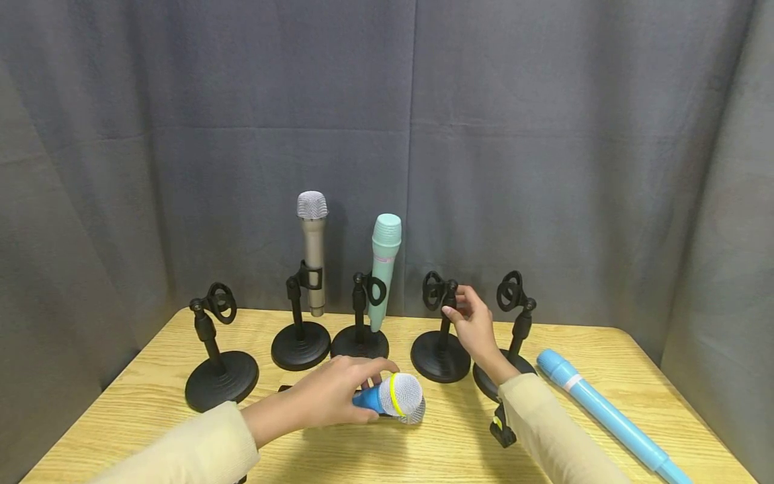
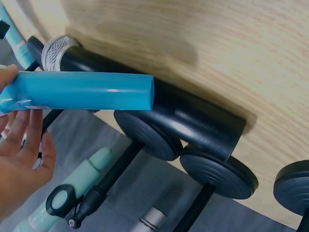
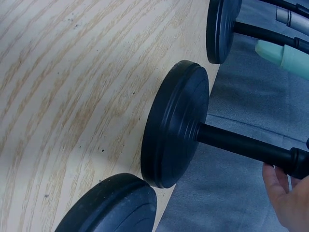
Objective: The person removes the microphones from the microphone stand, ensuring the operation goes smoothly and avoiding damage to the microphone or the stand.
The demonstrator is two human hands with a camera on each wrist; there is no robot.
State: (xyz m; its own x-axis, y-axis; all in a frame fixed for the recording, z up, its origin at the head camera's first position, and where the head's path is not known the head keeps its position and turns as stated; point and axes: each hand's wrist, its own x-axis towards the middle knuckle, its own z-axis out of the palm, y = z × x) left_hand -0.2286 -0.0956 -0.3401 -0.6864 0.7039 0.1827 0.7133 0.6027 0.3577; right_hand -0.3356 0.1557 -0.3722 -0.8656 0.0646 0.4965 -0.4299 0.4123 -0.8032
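My left hand [image 1: 338, 393] grips a blue microphone [image 2: 91, 91] with a silver mesh head and a yellow ring. It is held lengthwise above a black microphone [image 2: 193, 116] that lies on the table; in the head view the blue one and the hand hide most of the black one. With fingers and thumb at the upper pole, my right hand [image 1: 474, 326] holds a black microphone stand [image 1: 441, 356]. The round base [image 3: 178, 125] of this stand sits on the table, and its ring-shaped clip [image 1: 433, 290] has no microphone in it.
Behind, a gold microphone [image 1: 314, 242] and a mint-green microphone [image 1: 385, 249] stand in their holders. Bare stands are at the far left [image 1: 222, 383] and beside my right wrist [image 1: 521, 329]. A light-blue microphone [image 1: 617, 417] lies at right, near a small black-and-yellow piece [image 1: 502, 430]. Grey curtain [image 1: 544, 168] surrounds the table.
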